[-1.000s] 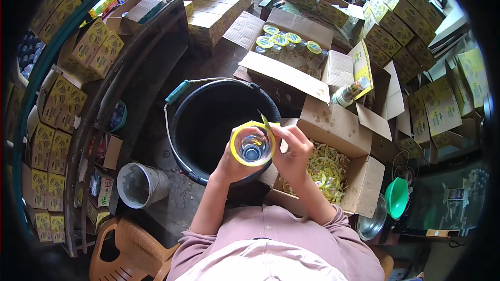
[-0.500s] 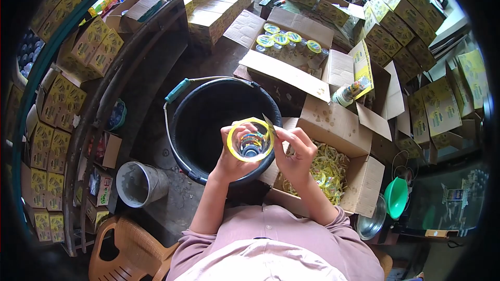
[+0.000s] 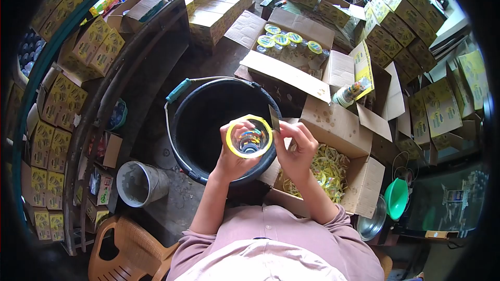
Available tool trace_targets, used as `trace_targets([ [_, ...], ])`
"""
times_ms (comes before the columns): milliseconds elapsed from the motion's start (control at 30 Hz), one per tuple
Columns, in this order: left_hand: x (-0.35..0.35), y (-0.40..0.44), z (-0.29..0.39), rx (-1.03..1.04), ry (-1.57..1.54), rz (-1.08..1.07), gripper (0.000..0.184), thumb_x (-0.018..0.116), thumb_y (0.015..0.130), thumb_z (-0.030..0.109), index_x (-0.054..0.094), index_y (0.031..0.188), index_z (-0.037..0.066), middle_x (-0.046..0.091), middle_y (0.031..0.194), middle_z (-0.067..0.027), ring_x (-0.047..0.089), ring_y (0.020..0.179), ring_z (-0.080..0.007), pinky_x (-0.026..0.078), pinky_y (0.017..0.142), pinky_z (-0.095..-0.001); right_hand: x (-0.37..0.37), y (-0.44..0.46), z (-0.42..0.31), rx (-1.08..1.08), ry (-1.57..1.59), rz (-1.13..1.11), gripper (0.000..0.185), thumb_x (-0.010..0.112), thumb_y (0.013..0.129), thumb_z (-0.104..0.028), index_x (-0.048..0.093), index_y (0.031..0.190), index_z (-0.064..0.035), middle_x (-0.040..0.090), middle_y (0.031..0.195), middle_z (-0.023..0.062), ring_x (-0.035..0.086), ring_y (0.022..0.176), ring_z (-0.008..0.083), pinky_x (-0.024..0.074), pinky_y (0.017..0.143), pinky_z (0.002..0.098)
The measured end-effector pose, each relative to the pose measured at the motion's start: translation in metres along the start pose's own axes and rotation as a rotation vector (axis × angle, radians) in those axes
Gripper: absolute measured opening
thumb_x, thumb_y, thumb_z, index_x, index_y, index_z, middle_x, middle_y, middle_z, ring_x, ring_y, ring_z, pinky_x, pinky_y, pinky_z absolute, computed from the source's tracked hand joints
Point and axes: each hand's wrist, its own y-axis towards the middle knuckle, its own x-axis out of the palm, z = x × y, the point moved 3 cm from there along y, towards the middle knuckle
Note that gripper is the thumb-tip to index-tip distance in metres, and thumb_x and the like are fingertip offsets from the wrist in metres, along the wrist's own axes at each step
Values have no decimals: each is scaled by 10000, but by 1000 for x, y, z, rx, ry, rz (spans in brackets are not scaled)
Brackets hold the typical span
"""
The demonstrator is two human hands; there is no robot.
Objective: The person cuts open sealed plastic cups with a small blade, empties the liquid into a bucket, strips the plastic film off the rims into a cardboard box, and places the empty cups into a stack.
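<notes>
A clear plastic cup (image 3: 251,145) with a yellow rim is gripped in my left hand (image 3: 229,164), its open mouth facing up toward me. Fingers of that hand wrap round its left side and underside. My right hand (image 3: 298,156) pinches a thin, flat blade (image 3: 274,118) between thumb and fingertips, standing nearly upright at the right edge of the rim. Whether the blade touches the rim, I cannot tell. Both hands are above a large black bucket (image 3: 182,125) with a wire handle. Beneath my right forearm, a cardboard box (image 3: 364,179) holds yellow strips (image 3: 329,169).
Another open carton (image 3: 284,68) with several yellow-lidded cups stands ahead. A stack of cups (image 3: 350,92) lies on a box flap to the right. Left are a grey bucket (image 3: 141,183), a brown chair (image 3: 125,250) and shelved yellow cartons (image 3: 54,145). A green bowl (image 3: 397,199) sits right.
The blade has turned more upright and shifted slightly right, along with my right fingertips. The cup has tilted a little in my left hand.
</notes>
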Motion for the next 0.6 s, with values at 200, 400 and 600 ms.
trace_targets([
  [200,1,4,3,45,30,49,672,726,708,84,251,1182,122,440,1109,-146,503,1025,-215,464,852,-319,-1,-16,-5,-6,-31,30,251,654,675,74,649,908,-21,584,657,75,582,582,139,451,541,240],
  [400,1,2,0,45,29,30,680,723,711,61,239,1183,128,446,1112,-152,507,1031,-224,471,844,-330,5,-18,-8,-39,-50,56,263,652,670,70,656,913,-31,585,658,78,582,567,143,463,538,234],
  [600,2,1,2,87,117,-23,716,722,672,5,242,1190,120,445,1114,-147,501,1045,-231,471,849,-340,5,-7,-9,-61,-54,40,260,651,669,71,658,909,-28,592,670,78,583,569,143,459,532,232],
])
